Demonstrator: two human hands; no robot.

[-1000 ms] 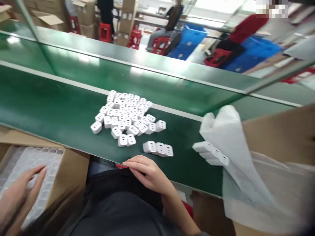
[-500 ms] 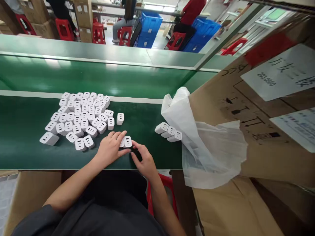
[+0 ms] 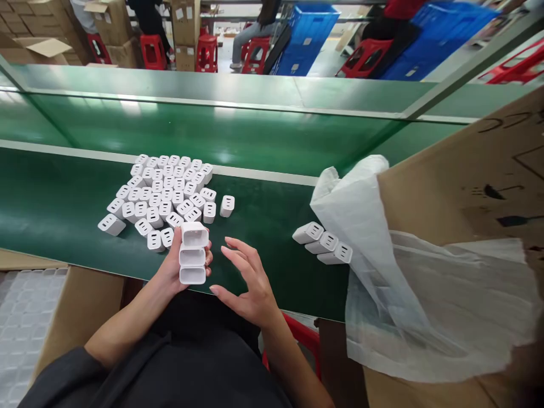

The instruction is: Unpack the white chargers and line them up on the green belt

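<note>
Three white charger housings [image 3: 192, 256] are stacked in a row in my left hand [image 3: 173, 265], their hollow open ends facing up toward me. The fingers of that hand wrap round their far side. To the right, my right hand [image 3: 250, 283] hovers with thumb and fingers spread, holding nothing and apart from the housings. Just beyond my left hand lies a cluster of similar white housings [image 3: 166, 195] with slotted ends showing. A single housing [image 3: 227, 206] stands a little right of the cluster.
Three more housings [image 3: 328, 242] lean side by side against a translucent plastic bag [image 3: 352, 198] draped from a cardboard box [image 3: 450, 187] at right. Lower left is a box of clear plastic trays [image 3: 29, 317]. Beyond the green bench [image 3: 263, 226], people sit near blue crates [image 3: 308, 39].
My left hand has lifted housings off the bench and turned them so their hollow ends show. My right hand has come away from them and opened. The view has shifted left.
</note>
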